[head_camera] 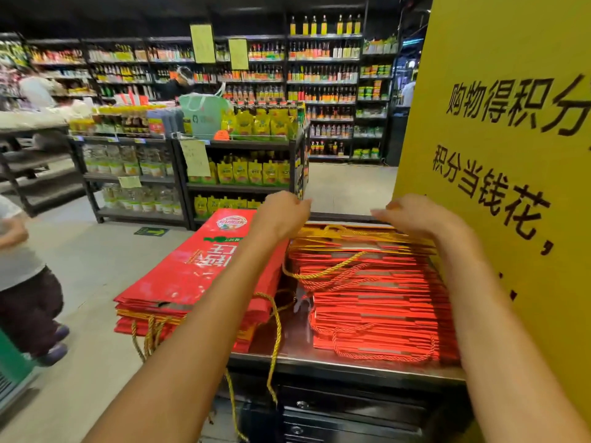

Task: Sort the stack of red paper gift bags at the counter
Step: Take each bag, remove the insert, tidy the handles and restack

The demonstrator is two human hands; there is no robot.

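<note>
At mid-frame, both hands reached over the far end of the bags standing on edge on the table. The left hand and right hand had curled fingers; whether they gripped anything, I cannot tell. A flat red pile lay left.

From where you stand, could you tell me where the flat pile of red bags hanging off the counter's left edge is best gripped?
Probably by the overhanging left long edge of the flat pile, pinched from the aisle side, thumb on top and fingers beneath. That edge juts past the counter, so its underside is free; the near end trails loose yellow cords that could snag.
</note>
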